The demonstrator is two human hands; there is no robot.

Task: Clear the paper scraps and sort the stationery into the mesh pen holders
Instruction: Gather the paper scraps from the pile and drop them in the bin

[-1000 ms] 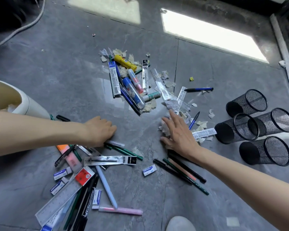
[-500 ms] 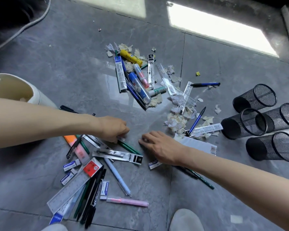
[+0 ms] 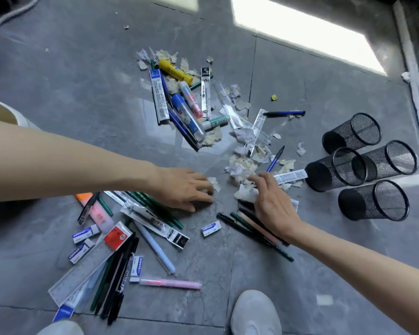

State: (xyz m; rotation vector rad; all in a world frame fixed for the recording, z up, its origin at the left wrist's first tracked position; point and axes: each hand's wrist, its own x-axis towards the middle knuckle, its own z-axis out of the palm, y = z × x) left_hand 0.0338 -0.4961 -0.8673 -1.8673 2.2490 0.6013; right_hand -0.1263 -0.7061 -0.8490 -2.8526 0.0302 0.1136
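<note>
Grey floor [image 3: 82, 93], four tipped mesh pen holders [image 3: 373, 201]

On the floor [image 3: 82, 68]: paper scraps [image 3: 240, 165] in the middle, four pen holders [image 3: 373, 204] lying just right of them, pens [image 3: 155, 247] and erasers [image 3: 211, 228] nearer and left, glue sticks [image 3: 189, 114] behind.

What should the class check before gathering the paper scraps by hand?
1. Hands free: ok, left hand and right hand hold no stationery.
2. Reach: ok, the paper scraps lie between the hands.
3. Scraps free of stationery: not ok, a blue pen lies among them.
4. Holders upright: not ok, all four mesh pen holders lie on their sides.
5. Bin reachable: cannot tell, only part of the white bin shows.
</note>
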